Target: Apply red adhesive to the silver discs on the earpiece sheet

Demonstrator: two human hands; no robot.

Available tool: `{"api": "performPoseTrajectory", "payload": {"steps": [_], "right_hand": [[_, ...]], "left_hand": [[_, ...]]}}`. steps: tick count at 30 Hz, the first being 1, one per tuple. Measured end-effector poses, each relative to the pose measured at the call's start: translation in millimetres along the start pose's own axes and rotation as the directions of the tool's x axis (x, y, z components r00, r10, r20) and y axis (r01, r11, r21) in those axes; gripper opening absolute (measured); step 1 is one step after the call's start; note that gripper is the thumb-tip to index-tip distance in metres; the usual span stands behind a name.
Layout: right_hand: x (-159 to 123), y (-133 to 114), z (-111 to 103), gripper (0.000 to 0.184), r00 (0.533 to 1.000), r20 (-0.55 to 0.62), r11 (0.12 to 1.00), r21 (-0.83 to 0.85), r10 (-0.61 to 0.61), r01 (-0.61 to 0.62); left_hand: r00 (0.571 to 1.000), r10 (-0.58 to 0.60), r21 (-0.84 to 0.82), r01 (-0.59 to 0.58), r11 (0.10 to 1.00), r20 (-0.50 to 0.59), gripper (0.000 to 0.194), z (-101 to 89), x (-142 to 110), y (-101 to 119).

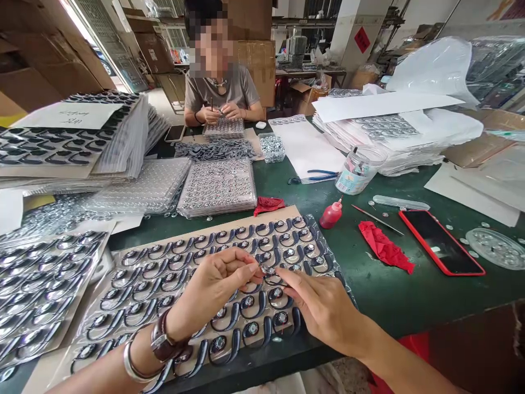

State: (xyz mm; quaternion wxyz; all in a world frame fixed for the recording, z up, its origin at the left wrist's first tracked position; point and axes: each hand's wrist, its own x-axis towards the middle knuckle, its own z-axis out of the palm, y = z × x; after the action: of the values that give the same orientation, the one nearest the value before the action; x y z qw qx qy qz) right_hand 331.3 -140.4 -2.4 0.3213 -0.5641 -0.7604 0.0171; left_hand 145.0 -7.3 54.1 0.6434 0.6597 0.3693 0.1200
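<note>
My left hand (227, 280), with a brown watch and a metal bangle at the wrist, pinches a small round silver-and-dark piece (268, 270) between thumb and fingertips. From the other side, the fingers of my right hand (328, 309) close on the same piece; part of it is hidden by the fingertips. Both hands hover over a cardboard sheet (200, 230) under clear plastic. On that sheet lie rows of dark hook-shaped pieces (256, 306), each with a round shiny part at one end.
A second sheet of hook pieces (41, 295) lies left. Ahead are a stacked tray (219, 189), a red bottle (331, 213), a jar (359, 169), and blue-handled pliers (322, 175). Right are tweezers (377, 220), red cloth (385, 246) and a phone (443, 243). A co-worker (223, 90) sits opposite, hands occupied.
</note>
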Motion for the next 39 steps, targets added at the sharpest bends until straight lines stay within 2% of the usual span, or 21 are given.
{"api": "performPoseTrajectory", "payload": {"steps": [2, 4, 7, 9, 11, 14, 18, 23, 28, 32, 36, 39], "right_hand": [[-0.8, 2.0, -1.9, 0.041, 1.000, -0.022, 1.000, 0.025, 0.015, -0.015], [-1.7, 5.2, -4.5, 0.041, 0.999, -0.026, 0.999, 0.030, 0.037, -0.036], [-5.0, 11.6, -10.1, 0.038, 0.994, -0.034, 0.994, 0.046, 0.105, -0.103], [-8.6, 16.0, -13.7, 0.036, 0.983, -0.053, 0.982, 0.077, 0.178, -0.174], [-12.5, 19.7, -15.9, 0.034, 0.965, -0.052, 0.959, 0.130, 0.259, -0.250], [-16.6, 23.6, -15.9, 0.033, 0.941, -0.023, 0.921, 0.212, 0.339, -0.326], [-17.2, 26.1, -13.3, 0.033, 0.931, -0.002, 0.900, 0.258, 0.365, -0.352], [-16.1, 26.0, -13.9, 0.033, 0.927, -0.011, 0.891, 0.278, 0.376, -0.358], [-10.6, 25.5, -19.2, 0.027, 0.921, 0.066, 0.898, 0.203, 0.384, -0.390], [-5.8, 27.9, -21.8, 0.025, 0.929, 0.048, 0.908, 0.198, 0.366, -0.368], [-6.7, 30.8, -21.3, 0.025, 0.918, 0.015, 0.887, 0.250, 0.397, -0.388], [-9.4, 31.1, -22.9, 0.023, 0.905, 0.012, 0.867, 0.282, 0.425, -0.411]], "left_hand": [[1.000, 0.023, 0.028, -0.023, 0.999, 0.013, 0.027, -1.5, 1.0, -1.7], [0.996, 0.086, 0.162, -0.090, 0.983, 0.029, 0.027, -4.1, 2.9, -5.1], [0.980, 0.198, 0.438, -0.188, 0.879, 0.024, 0.027, -9.6, 7.5, -14.0], [0.970, 0.244, 0.546, -0.208, 0.811, 0.007, 0.024, -12.1, 11.4, -21.4], [0.958, 0.285, 0.611, -0.237, 0.755, 0.020, 0.021, -11.5, 15.8, -28.3], [0.928, 0.357, 0.689, -0.328, 0.646, 0.107, 0.020, -3.5, 24.3, -35.0], [0.891, 0.398, 0.754, -0.412, 0.512, 0.217, 0.022, 10.1, 37.9, -35.9], [0.879, 0.406, 0.816, -0.417, 0.401, 0.250, 0.030, 10.1, 46.8, -32.9], [0.886, 0.367, 0.841, -0.414, 0.349, 0.284, 0.028, 11.6, 49.0, -29.4], [0.915, 0.323, 0.872, -0.351, 0.340, 0.242, 0.029, 24.1, 54.4, -25.5], [0.949, 0.279, 0.879, -0.255, 0.403, 0.148, 0.028, 34.2, 61.0, -20.9], [0.968, 0.238, 0.842, -0.190, 0.505, 0.076, 0.025, 32.7, 64.5, -14.1]]}}
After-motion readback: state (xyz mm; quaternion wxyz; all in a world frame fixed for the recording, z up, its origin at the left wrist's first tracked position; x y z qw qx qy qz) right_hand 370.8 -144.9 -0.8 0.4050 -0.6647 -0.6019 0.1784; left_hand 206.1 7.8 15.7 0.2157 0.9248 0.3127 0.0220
